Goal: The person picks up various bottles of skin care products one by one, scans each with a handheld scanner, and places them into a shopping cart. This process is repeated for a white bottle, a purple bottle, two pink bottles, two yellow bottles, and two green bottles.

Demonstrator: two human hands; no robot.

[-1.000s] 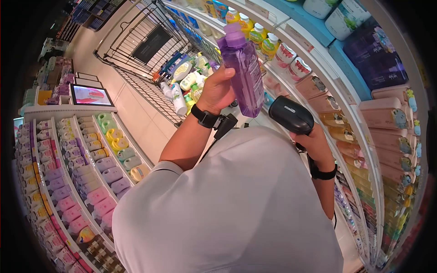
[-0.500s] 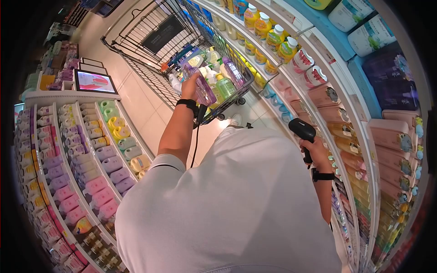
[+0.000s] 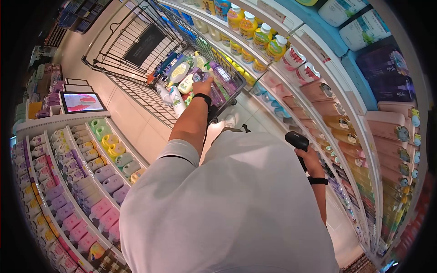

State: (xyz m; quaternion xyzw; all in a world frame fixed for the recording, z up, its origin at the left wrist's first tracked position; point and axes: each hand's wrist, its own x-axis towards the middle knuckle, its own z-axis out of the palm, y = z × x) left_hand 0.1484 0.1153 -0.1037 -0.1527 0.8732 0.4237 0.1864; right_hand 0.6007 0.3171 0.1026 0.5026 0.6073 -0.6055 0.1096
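My left hand (image 3: 203, 86) is closed on a purple bottle (image 3: 215, 94) inside the shopping cart (image 3: 123, 75). Around it in the cart are a second purple bottle (image 3: 223, 76), a white bottle (image 3: 176, 101) and several other bottles and packs. My right hand (image 3: 311, 160) grips a black handheld scanner (image 3: 297, 140) beside the right-hand shelves, its fingers wrapped round the handle. Both wrists wear black bands.
Curved shelves (image 3: 298, 38) with yellow bottles (image 3: 248, 26) and pink packs run along the right. On the left, a shelf unit (image 3: 63, 119) holds rows of colored bottles below a small screen (image 3: 82, 102). A shoe (image 3: 231, 120) shows on the tiled floor (image 3: 136, 129).
My left hand has moved right and down with the purple bottle, from above the cart's near side to among the other bottles. The view has shifted slightly. My right hand still holds the scanner.
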